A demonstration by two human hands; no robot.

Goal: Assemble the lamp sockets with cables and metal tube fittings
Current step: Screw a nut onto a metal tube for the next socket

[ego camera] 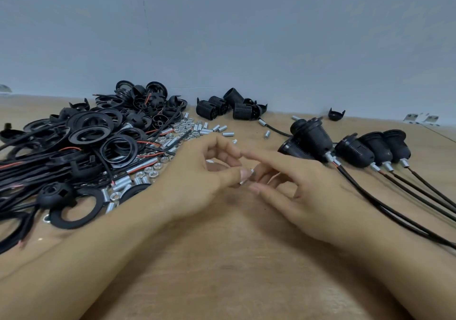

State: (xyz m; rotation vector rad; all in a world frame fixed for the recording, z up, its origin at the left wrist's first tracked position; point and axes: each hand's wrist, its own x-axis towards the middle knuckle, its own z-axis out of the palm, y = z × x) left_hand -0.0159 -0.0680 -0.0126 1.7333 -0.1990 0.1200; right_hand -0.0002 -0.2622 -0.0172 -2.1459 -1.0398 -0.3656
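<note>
Wooden table (234,270): pale brown, matte, fine grain; all places below are given from it.

Metal tube fitting (246,177): small, silvery, cylindrical, partly hidden; held above the table's middle, pinched between the left hand (197,179) thumb and fingers, with the right hand (303,191) fingertips meeting it from the other side. Both hands narrow, fingers curled in.

Finished lamp sockets (350,147): glossy black ribbed plastic, bell-shaped, each with a short metal stub and a black cable (407,196); lying in a row on the table's right side.

Loose parts heap (86,142): black rings, caps and red-cored wires, tangled on the table's left side.

Silver tubes and nuts (182,129): scattered beside the heap.

Bare socket bodies (229,107): black, threaded, at the table's far edge.
</note>
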